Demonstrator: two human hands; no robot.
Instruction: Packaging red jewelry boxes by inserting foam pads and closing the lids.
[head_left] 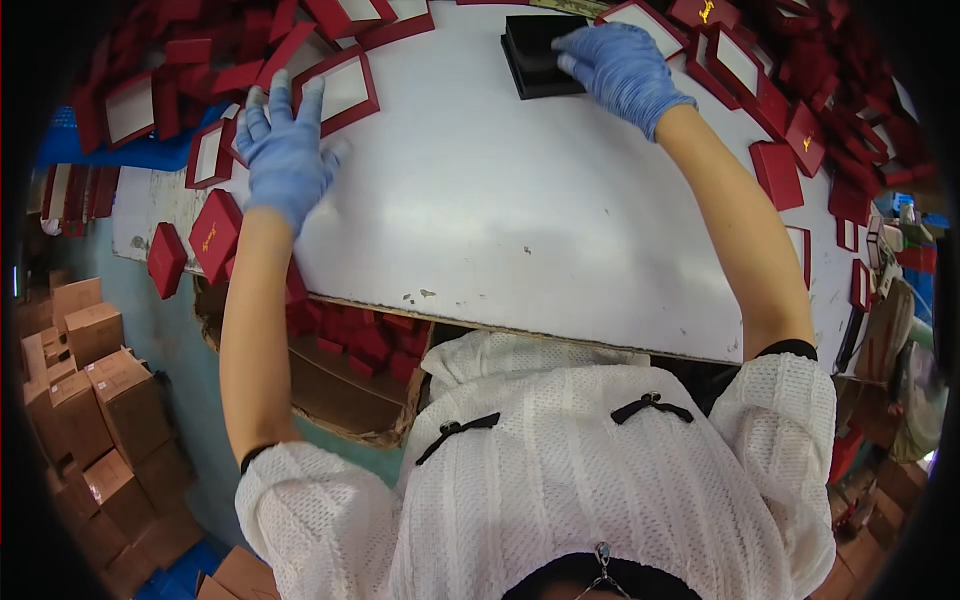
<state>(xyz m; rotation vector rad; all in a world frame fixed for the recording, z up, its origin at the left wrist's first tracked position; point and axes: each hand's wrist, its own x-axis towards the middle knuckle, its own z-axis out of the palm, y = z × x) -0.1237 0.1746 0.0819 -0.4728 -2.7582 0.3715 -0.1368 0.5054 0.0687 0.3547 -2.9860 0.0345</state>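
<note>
My left hand [283, 165], in a pale blue glove, is open with fingers spread over the left part of the white table [470, 220]. Its fingertips are beside a red box part with a white inside [350, 97], and a smaller one [209, 155] lies left of the hand; contact is unclear. At the far side, my right hand [622, 78], also gloved, has its fingers drawn together at the right side of a black square block [540, 58]. The block sits flat on the table. Undersides of the right fingers are hidden.
Red boxes and lids are heaped at the back left [205, 50] and back right [790, 90]. Red lids [215, 237] lie by the left edge. Below the table stands an open carton [345, 395] with red boxes inside. Brown cartons [128, 400] are stacked on the floor.
</note>
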